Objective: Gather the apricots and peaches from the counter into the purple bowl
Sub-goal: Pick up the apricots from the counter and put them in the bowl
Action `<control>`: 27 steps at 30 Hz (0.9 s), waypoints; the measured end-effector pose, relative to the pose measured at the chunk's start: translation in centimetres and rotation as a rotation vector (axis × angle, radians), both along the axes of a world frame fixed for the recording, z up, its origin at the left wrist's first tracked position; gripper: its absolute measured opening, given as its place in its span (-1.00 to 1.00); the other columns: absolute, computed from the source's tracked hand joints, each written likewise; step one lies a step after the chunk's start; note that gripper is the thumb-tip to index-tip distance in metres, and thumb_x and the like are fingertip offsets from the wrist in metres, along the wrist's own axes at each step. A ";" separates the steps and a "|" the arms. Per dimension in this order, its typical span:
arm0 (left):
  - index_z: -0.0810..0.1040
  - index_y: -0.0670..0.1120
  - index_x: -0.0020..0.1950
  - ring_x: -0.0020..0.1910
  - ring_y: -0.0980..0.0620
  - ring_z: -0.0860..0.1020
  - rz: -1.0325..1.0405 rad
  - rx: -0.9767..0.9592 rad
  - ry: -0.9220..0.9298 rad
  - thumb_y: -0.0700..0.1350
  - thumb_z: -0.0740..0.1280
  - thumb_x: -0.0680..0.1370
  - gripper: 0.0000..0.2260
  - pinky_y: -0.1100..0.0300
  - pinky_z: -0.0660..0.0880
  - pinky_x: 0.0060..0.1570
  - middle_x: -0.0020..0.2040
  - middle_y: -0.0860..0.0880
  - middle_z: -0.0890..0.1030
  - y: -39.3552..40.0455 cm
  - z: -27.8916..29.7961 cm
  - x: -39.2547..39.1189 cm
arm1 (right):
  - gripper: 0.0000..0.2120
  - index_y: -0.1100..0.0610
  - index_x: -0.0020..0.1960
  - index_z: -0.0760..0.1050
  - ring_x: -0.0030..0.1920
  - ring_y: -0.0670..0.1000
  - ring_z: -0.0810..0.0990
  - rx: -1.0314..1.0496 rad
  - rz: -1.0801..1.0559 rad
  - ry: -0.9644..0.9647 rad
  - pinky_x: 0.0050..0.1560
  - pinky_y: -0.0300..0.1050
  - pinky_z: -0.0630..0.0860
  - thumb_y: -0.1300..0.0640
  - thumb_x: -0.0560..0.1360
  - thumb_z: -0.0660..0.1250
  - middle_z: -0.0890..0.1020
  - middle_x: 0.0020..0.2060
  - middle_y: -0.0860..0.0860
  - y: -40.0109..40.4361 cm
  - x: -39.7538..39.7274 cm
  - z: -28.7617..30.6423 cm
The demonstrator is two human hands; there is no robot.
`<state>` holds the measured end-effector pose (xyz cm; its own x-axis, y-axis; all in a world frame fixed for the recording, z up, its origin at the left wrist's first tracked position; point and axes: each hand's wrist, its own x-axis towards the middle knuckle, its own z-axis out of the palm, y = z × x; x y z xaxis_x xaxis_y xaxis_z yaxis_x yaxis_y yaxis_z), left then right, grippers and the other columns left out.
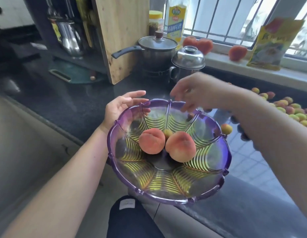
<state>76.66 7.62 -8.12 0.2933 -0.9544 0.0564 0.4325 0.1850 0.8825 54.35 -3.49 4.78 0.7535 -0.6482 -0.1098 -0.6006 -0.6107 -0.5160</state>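
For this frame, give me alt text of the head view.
A left hand holds the rim of a purple bowl containing two peaches and one apricot; the blurred right hand hovers over its far edge. More apricots lie on the counter.

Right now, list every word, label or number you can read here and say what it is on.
Oil bottle: yellow label with large Chinese characters, seemingly "清香料酒", though blurred and uncertain; the red badge above them is unreadable.
Yellow-lidded jar: label too blurred to read.
Yellow bag on the windowsill: large print, blurred and unreadable.
White tag on the dark trouser leg: print too small to read.
Purple bowl: no text.
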 end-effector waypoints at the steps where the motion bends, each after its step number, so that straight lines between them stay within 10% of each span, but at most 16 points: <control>1: 0.58 -0.24 0.37 0.06 -0.28 0.66 -0.024 -0.005 -0.002 -0.06 0.16 0.57 -0.54 -0.15 0.58 0.18 0.16 -0.30 0.67 0.0 -0.1 0.1 | -0.74 0.13 0.10 0.63 -0.22 0.04 0.76 0.074 -0.116 -0.155 -0.28 -0.09 0.68 0.35 0.60 0.21 0.71 -0.06 0.02 -0.9 -1.3 0.4; 7: 0.55 -0.20 0.44 0.16 -0.28 0.66 -0.186 -0.029 0.000 0.01 0.51 0.40 -0.35 -0.16 0.58 0.20 0.29 -0.30 0.63 -0.2 -0.1 0.4 | -0.77 0.15 -0.02 0.64 -0.44 -0.09 0.67 -0.041 -0.423 -0.223 -0.46 -0.28 0.55 0.32 0.59 0.21 0.70 -0.21 0.21 -3.8 -5.9 -3.7; 15: 0.56 -0.18 0.44 0.20 -0.30 0.66 -0.197 -0.025 0.049 0.07 0.62 0.29 -0.23 -0.15 0.61 0.20 0.30 -0.31 0.63 -0.3 0.2 0.6 | -0.52 -0.01 0.29 0.61 0.06 0.05 0.57 -0.094 -0.090 0.135 0.12 -0.09 0.47 -0.17 0.42 0.47 0.68 0.10 0.03 -4.3 -2.4 -7.0; 19: 0.53 -0.21 0.46 0.15 -0.27 0.67 -0.143 -0.011 0.018 -0.06 0.37 0.47 -0.44 -0.10 0.62 0.16 0.27 -0.30 0.64 -0.3 0.1 0.3 | -0.76 -0.07 0.13 0.65 -0.11 -0.16 0.56 -0.012 -0.026 0.096 -0.16 -0.50 0.44 0.19 0.52 0.48 0.64 -0.13 -0.20 -4.4 -2.9 -7.5; 27: 0.61 -0.18 0.41 0.15 -0.29 0.68 -0.189 -0.029 0.041 0.06 0.60 0.29 -0.28 -0.10 0.63 0.18 0.28 -0.31 0.64 -0.3 0.2 0.2 | -0.78 0.05 0.05 0.65 -0.14 0.06 0.65 0.171 -0.233 -0.386 -0.01 -0.06 0.67 0.32 0.50 0.47 0.67 -0.12 0.15 -5.0 -6.5 -5.2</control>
